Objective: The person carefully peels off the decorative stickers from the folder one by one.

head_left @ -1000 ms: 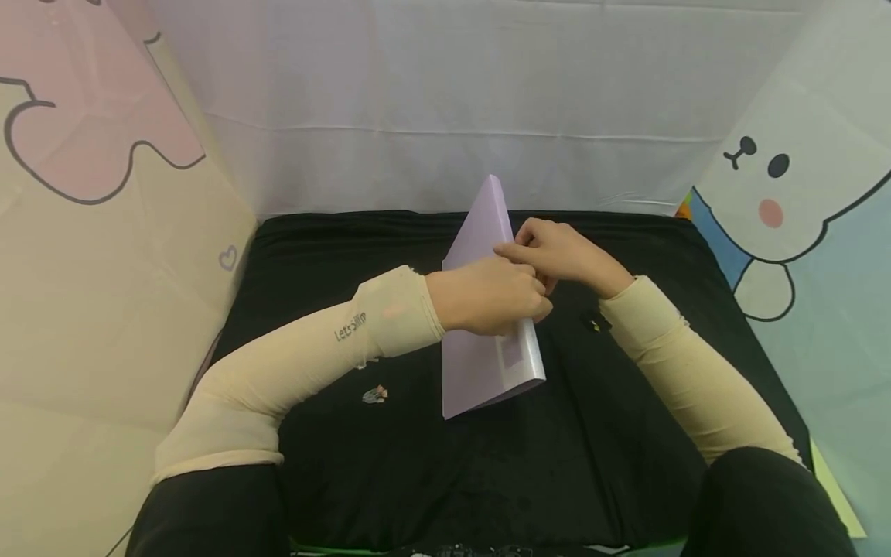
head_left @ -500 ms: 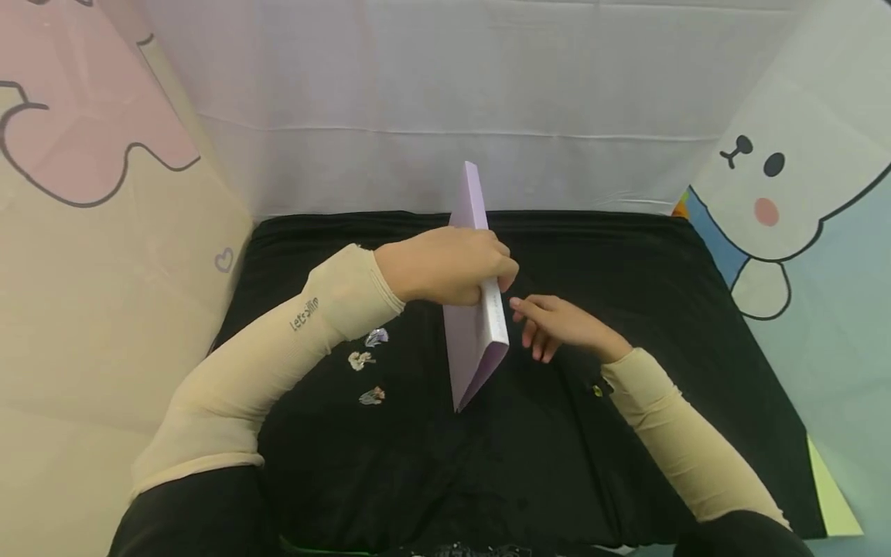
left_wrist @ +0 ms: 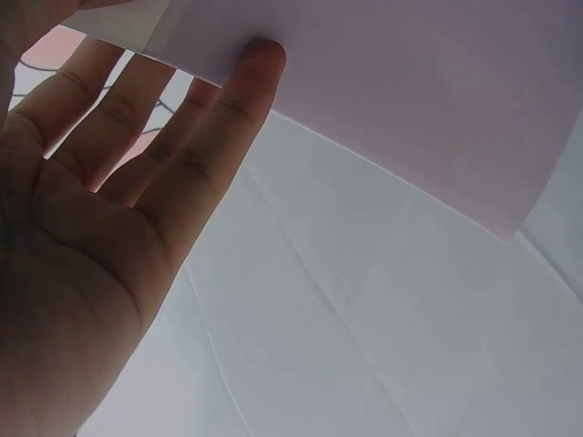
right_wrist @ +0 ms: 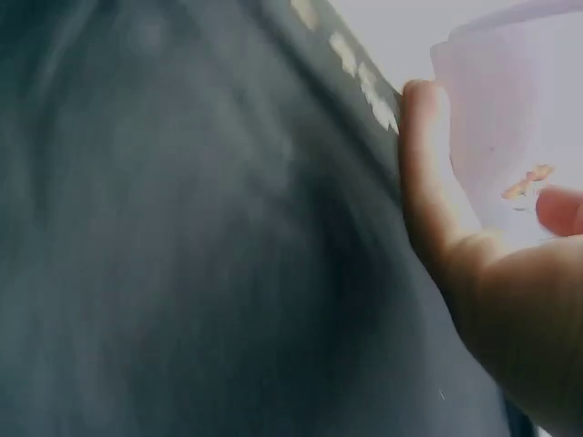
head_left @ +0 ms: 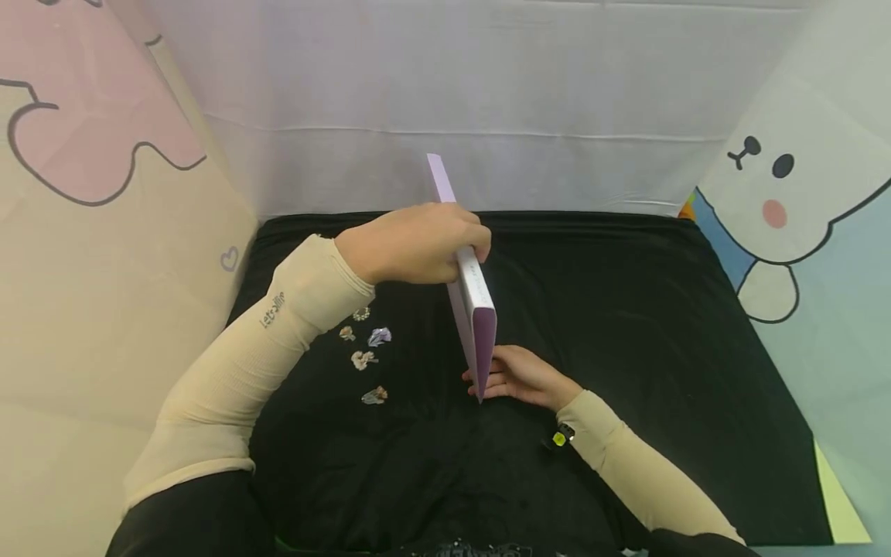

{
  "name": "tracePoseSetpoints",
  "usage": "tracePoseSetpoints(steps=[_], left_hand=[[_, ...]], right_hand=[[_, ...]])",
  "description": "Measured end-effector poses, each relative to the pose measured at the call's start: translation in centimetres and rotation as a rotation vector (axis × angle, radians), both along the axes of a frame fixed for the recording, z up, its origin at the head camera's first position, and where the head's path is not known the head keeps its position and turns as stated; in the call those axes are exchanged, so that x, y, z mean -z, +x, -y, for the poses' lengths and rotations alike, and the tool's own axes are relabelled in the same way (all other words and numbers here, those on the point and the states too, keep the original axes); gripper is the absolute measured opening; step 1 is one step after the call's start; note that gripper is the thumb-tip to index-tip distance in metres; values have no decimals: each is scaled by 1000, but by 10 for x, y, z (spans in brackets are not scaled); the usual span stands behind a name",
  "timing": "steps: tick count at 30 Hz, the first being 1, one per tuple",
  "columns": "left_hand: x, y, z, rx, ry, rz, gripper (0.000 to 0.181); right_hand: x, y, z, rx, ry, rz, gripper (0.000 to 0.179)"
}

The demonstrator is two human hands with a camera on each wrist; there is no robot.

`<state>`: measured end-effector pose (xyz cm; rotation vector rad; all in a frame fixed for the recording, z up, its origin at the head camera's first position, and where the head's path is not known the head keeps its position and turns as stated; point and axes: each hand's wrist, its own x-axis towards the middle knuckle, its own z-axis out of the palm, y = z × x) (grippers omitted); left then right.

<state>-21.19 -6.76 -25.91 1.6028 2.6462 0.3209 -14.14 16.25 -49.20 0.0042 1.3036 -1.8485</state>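
A lilac folder (head_left: pixel 465 290) with a pale spine is held upright on edge above the black cloth. My left hand (head_left: pixel 418 241) grips it over the spine from above. In the left wrist view, one fingertip (left_wrist: pixel 264 59) presses its lilac face while the other fingers pass behind its edge. At the folder's lower near end is my right hand (head_left: pixel 525 377), its fingers extended and reaching past the edge, partly hidden by the folder. A small orange flower-like piece (right_wrist: pixel 528 182) shows against the folder beside a right fingertip in the right wrist view.
Several small flower-like pieces lie left of the folder on the black cloth (head_left: pixel 661 333), among them an orange-brown one (head_left: pixel 374 395) and a purple one (head_left: pixel 379 336). A yellow-and-black item (head_left: pixel 561 437) sits at the right cuff. A white curtain (head_left: pixel 473 100) hangs behind.
My left hand has moved left and away from me with the folder, turning its spine upward. My right hand has left the spine and come down to the lower end. More flower-like pieces are uncovered.
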Motion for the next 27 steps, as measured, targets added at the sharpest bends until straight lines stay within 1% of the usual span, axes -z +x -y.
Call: tracePoseSetpoints(steps=[3, 6, 8, 10, 13, 15, 18, 21, 23, 24, 25, 27], left_hand=[[-2, 0, 3, -12, 23, 0, 25], [-6, 1, 7, -39, 39, 0, 24], [-7, 2, 10, -49, 56, -2, 23], [-8, 2, 13, -43, 85, -12, 22], [-5, 2, 19, -20, 147, -39, 21], [-1, 2, 24, -9, 188, -60, 20], [10, 5, 32, 21, 268, -102, 21], [29, 8, 40, 70, 359, -164, 24], [45, 11, 43, 96, 408, -213, 25], [52, 12, 44, 99, 425, -233, 26], [60, 14, 45, 100, 439, -243, 27], [74, 17, 47, 92, 453, -253, 29]], right_hand=[[1, 1, 4, 50, -115, 87, 46], [1, 0, 5, 72, -153, 107, 42], [1, -1, 4, 88, -164, 103, 38], [0, -2, 2, 109, -170, 89, 32], [-3, -5, -3, 138, -182, 63, 26], [-6, -7, -8, 162, -186, 44, 27], [-10, -10, -22, 219, -184, 25, 30], [-15, -12, -41, 296, -131, 1, 27], [-21, -13, -55, 340, -67, -30, 22], [-24, -14, -62, 349, -20, -60, 19], [-28, -14, -68, 361, 28, -87, 18], [-36, -15, -79, 364, 128, -150, 23]])
